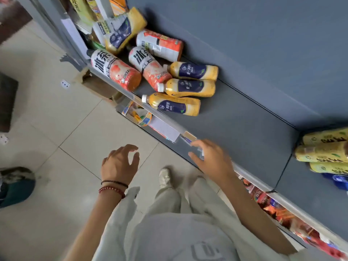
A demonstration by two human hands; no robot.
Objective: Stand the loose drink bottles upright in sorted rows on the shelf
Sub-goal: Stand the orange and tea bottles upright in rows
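A: Entry one?
B: Pale grey short-sleeved fabric T-shirt (178, 232), with a darker grey outlined emblem (206, 250) on its front.
A: Beyond the T-shirt's hem?
B: Loose pale beige trousers (169, 200). Farthest from the T-shirt, one off-white shoe (165, 178), blurred.
A: Jewellery?
B: Two pieces at the wrist of the left hand (120, 162), just past the T-shirt's left sleeve: a thin dark cord bracelet (114, 183), and a red round-bead bracelet (112, 191) nearer the T-shirt.

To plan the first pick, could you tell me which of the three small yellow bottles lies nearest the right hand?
The front yellow bottle, at the edge of the shelf; the other two lie farther back.
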